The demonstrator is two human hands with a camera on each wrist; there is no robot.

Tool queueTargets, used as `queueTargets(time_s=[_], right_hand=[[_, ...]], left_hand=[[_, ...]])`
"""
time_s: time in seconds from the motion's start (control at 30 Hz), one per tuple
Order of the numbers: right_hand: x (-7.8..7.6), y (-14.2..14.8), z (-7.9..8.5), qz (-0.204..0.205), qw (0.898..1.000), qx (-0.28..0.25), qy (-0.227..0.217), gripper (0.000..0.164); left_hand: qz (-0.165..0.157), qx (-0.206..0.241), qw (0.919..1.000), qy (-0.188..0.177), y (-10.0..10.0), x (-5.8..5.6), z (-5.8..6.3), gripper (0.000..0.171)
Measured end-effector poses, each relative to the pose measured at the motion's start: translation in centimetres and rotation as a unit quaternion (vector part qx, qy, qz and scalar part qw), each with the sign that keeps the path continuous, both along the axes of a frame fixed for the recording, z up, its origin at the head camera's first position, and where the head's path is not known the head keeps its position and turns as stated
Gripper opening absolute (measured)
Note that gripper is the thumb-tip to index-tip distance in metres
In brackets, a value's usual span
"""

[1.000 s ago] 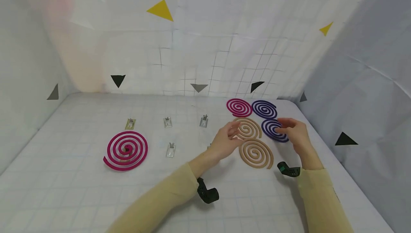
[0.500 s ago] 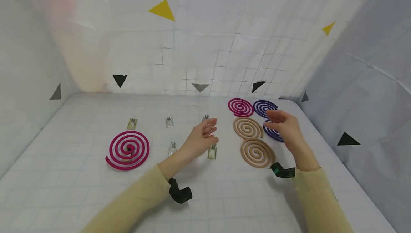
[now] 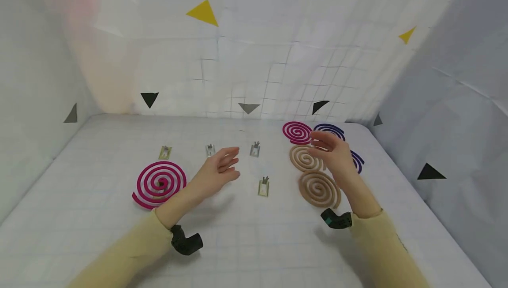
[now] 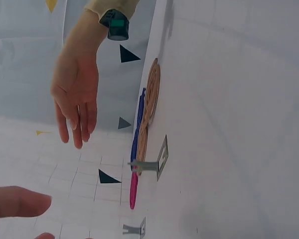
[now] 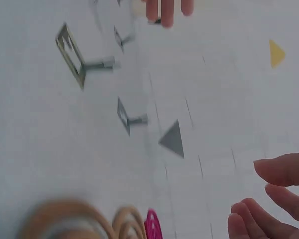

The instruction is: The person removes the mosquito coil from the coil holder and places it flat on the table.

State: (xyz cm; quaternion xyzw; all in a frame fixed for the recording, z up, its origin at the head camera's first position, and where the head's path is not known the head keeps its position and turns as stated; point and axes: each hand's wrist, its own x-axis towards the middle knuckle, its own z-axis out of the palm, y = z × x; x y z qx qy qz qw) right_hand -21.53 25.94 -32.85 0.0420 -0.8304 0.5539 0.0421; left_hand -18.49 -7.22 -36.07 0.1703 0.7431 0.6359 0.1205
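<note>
Both my hands are raised over the white table with nothing in them. My left hand (image 3: 216, 171) hovers mid-table, fingers slightly bent, in front of a small silver metal stand (image 3: 210, 150). My right hand (image 3: 335, 155) is above the mosquito coils on the right, partly covering two dark blue coils (image 3: 358, 162). Two tan coils (image 3: 319, 188) and a magenta coil (image 3: 296, 132) lie flat beside them. At left, another magenta coil (image 3: 162, 182) sits over a stand. Further metal stands with upright prongs are a silver stand (image 3: 255, 149) and gold-toned stands (image 3: 263, 188).
Another gold-toned stand (image 3: 165, 152) is at the back left. White sheet walls (image 3: 254, 58) with yellow and black triangles enclose the table (image 3: 254, 244) at the back and sides. A black wrist camera (image 3: 186, 241) hangs under my left wrist.
My left hand has moved left from beside the tan coils to mid-table, now hiding a silver stand. My right hand has moved left from the nearer blue coil. The coils stay put.
</note>
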Motion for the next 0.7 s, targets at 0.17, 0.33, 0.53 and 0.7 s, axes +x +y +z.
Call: queueTargets(time_s=[0.17, 0.33, 0.53, 0.7], right_hand=[[0.5, -3.8, -0.1, 0.031, 0.999, -0.025, 0.018, 0.053], [1.0, -8.0, -0.2, 0.066, 0.996, -0.052, -0.008, 0.056], [1.2, -12.8, -0.8, 0.112, 0.988, -0.102, -0.02, 0.052], [1.7, -16.7, -1.2, 0.141, 0.983, -0.12, -0.02, 0.053]], left_hand=[[0.0, -0.024, 0.9997, 0.001, -3.4, 0.5, 0.1, 0.065], [-0.006, -0.042, 0.9991, 0.004, -7.4, 0.9, 0.3, 0.065], [-0.01, -0.079, 0.9962, 0.035, -12.1, 0.6, 1.4, 0.064], [-0.018, -0.107, 0.9927, 0.054, -15.4, 0.2, 2.0, 0.061]])
